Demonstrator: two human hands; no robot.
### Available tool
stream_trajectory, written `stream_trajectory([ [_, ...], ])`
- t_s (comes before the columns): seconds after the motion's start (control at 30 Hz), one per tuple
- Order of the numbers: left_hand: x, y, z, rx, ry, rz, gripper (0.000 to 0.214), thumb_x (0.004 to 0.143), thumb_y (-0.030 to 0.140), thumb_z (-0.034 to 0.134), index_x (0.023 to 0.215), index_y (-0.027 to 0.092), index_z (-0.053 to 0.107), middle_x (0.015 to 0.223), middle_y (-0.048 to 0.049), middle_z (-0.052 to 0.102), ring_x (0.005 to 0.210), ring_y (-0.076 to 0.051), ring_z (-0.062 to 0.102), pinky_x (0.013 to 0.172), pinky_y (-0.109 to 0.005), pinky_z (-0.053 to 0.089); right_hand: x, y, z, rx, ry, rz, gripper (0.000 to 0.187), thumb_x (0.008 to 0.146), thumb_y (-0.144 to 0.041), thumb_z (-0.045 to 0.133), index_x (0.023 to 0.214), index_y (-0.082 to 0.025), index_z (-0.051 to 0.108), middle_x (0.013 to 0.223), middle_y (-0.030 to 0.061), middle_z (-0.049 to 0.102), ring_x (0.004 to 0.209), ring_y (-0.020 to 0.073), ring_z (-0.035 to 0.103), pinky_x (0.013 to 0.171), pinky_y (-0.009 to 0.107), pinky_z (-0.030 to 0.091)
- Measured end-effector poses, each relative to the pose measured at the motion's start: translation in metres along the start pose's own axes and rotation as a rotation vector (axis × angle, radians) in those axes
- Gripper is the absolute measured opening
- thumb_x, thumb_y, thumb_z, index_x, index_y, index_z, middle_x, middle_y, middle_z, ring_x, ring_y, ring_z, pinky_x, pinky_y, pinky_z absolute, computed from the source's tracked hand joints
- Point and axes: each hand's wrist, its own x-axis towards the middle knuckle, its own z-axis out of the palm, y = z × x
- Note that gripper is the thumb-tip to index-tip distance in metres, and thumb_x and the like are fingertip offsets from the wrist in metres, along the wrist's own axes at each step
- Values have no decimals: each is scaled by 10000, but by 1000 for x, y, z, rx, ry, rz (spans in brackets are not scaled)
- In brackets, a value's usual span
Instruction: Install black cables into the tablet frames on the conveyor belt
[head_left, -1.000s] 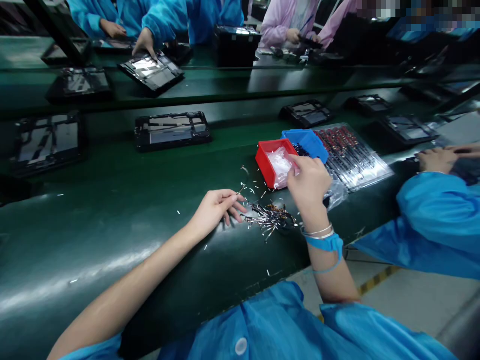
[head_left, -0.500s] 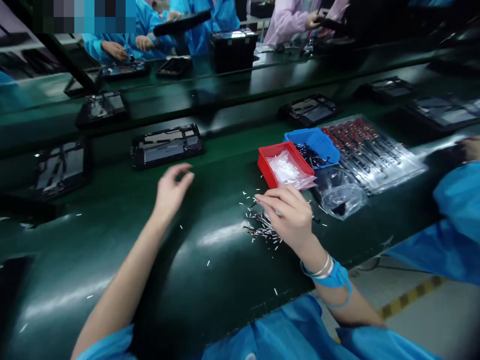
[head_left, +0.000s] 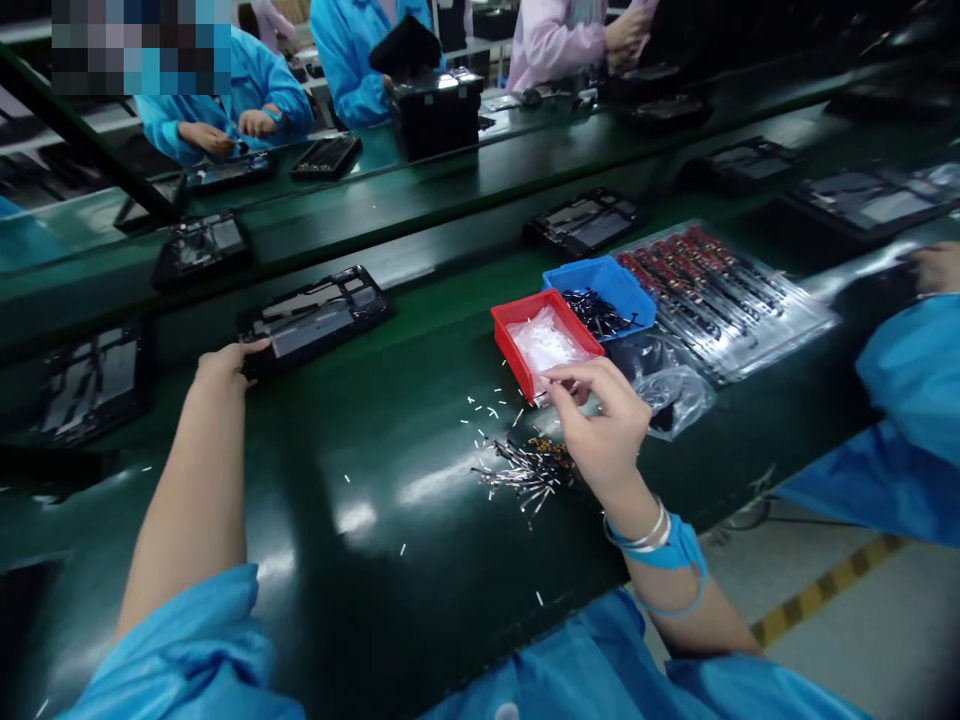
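Note:
My left hand [head_left: 221, 366] reaches far out and grips the near left corner of a black device frame [head_left: 315, 318] lying on the green belt [head_left: 360, 560]. My right hand [head_left: 600, 420] hovers over a pile of small metal parts [head_left: 525, 468], its fingers pinched together near the front corner of a red bin [head_left: 502, 335]. What the pinch holds is too small to make out. The red bin contains clear plastic bits. A blue bin [head_left: 626, 280] with dark parts sits right beside it.
A clear tray of red and black parts [head_left: 720, 290] and a crumpled plastic bag [head_left: 675, 390] lie right of the bins. More black frames [head_left: 581, 220] ride the belt. A co-worker's blue sleeve [head_left: 900, 400] is at my right; other people work across the line.
My left hand has left the parts pile, swung out to the left and taken hold of the black frame. My right hand has come back from the red bin to above the pile.

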Motion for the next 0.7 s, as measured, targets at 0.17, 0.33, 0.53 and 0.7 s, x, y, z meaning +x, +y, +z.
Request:
stream_trajectory([
  [0.17, -18, 12, 11, -231, 279, -375, 399, 918, 429, 422, 600, 193, 470, 435, 22, 474, 703, -160, 624, 693, -357, 510, -2, -1, 2, 20, -51, 14, 126, 836, -198, 623, 722, -242, 652, 712, -11, 697, 660, 154, 596, 597, 321, 456],
  [0.33, -89, 40, 68, -484, 400, -552, 181, 836, 277, 554, 698, 167, 516, 547, 24, 582, 620, -113, 614, 610, -237, 515, -6, 2, 5, 100, -94, 137, 22, 781, -240, 676, 761, -229, 675, 671, -17, 663, 568, 131, 538, 565, 300, 449],
  [0.53, -234, 73, 166, -789, 389, -669, 251, 684, 319, 738, 794, 154, 584, 902, -78, 711, 945, -244, 690, 680, -296, 575, -13, -6, 15, 408, -248, 449, 137, 644, -277, 759, 676, -196, 653, 660, -8, 669, 558, 121, 569, 544, 275, 458],
  [0.7, -312, 98, 207, -1263, -9, -841, 300, 745, 308, 749, 1013, 203, 663, 1169, -107, 670, 1198, -284, 579, 798, -327, 551, -30, -44, 35, 630, -679, 533, 219, 594, -322, 803, 644, -189, 636, 642, -8, 651, 617, 124, 600, 586, 275, 493],
])
